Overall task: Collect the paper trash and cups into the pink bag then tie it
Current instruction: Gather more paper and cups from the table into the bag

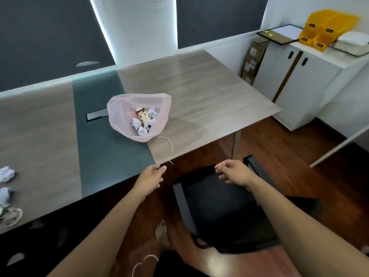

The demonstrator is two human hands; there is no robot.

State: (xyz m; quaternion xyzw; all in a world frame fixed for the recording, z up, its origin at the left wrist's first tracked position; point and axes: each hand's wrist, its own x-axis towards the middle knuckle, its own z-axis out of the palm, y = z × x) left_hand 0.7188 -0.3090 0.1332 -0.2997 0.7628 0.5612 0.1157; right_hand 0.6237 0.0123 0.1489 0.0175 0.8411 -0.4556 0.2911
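Observation:
The pink bag [139, 116] stands open on the table [199, 92]. Inside it lie several crumpled paper balls [142, 130] and a spotted cup [142, 114]. A thin string [169, 143] runs from the bag's base to the table's near edge. My left hand [152, 176] is at that edge and pinches the string's end between thumb and fingers. A loop of string [143, 260] hangs lower down, near my left forearm. My right hand [233, 172] hovers over a black chair, fingers loosely curled, holding nothing. Two paper balls [7, 173] and a spotted cup [11, 216] lie at the table's far left.
A black chair [219, 206] stands just under my hands, beside the table's corner. A white cabinet [299, 80] with yellow bins [323, 29] is at the right, cardboard boxes [253, 60] beside it. The floor is dark wood; my bare feet show below.

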